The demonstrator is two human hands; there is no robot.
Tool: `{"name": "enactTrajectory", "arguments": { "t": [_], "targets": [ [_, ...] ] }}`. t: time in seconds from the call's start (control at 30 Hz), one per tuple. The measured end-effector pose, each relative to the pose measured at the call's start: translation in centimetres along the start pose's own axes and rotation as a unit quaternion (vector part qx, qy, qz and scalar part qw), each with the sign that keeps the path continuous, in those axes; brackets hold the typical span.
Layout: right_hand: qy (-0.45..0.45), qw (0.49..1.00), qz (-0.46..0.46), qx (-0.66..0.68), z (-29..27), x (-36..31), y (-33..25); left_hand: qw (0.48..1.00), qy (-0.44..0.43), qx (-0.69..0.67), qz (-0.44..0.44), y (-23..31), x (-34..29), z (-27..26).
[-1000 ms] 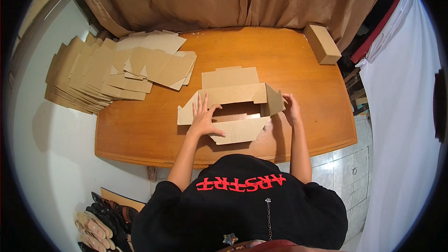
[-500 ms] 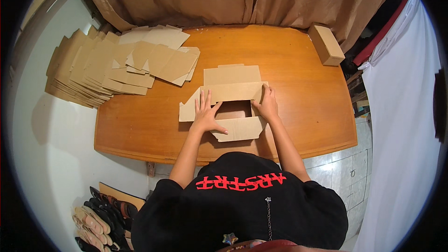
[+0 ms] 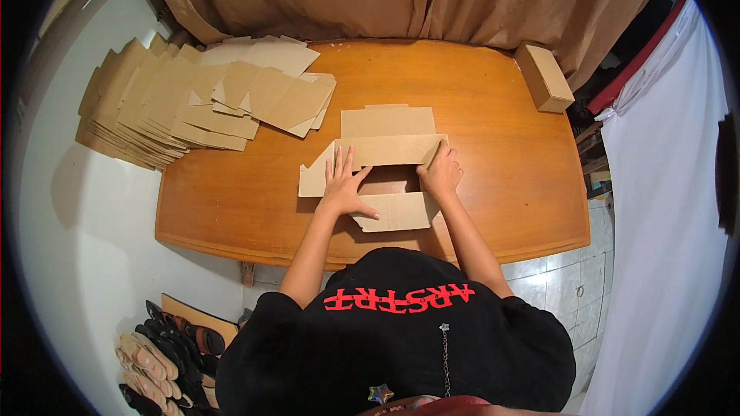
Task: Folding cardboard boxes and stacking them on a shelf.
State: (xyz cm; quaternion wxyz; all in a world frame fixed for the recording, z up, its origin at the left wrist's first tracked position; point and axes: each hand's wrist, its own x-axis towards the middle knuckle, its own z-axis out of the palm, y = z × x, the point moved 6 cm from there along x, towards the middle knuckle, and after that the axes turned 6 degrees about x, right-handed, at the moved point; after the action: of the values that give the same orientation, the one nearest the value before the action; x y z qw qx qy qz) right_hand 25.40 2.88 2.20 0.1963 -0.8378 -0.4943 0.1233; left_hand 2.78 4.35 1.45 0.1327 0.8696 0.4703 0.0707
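A partly folded brown cardboard box (image 3: 389,150) stands in front of me on the table, its middle open so the tabletop shows through. One flap spreads out on its far side, another sticks out to the left, and a near flap leans toward me. My left hand (image 3: 343,191) lies over the box's left end, fingers stretched and spread, the thumb along the near flap. At the right end, my right hand (image 3: 442,173) has bent fingers on the outside and the thumb at the inner edge, gripping the cardboard. Its fingertips are partly hidden.
Flat cardboard blanks (image 3: 154,100) lie in overlapping piles at the table's far left. A closed cardboard box (image 3: 546,77) sits at the far right corner. The wooden table (image 3: 247,200) has a brown curtain (image 3: 308,0) behind it. Sandals (image 3: 166,354) stand at lower left.
My right hand's fingers have bent more around the box's right end. My left hand keeps its place on the left end. The whole view has shifted slightly.
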Motion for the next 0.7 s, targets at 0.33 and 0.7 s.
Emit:
{"name": "enactTrajectory", "arguments": {
  "t": [0.33, 0.7],
  "targets": [
    [0.030, 0.997, -0.066, 0.024, -1.3, 0.4, -0.3, 0.916, 0.222, 0.031, -0.333, -5.9, -5.0, -5.5],
    [-0.019, 0.994, -0.100, 0.028, -0.3, 0.9, -1.0, 0.982, 0.073, -0.170, -0.029, 0.0, -2.1, -3.4]
  ]
}}
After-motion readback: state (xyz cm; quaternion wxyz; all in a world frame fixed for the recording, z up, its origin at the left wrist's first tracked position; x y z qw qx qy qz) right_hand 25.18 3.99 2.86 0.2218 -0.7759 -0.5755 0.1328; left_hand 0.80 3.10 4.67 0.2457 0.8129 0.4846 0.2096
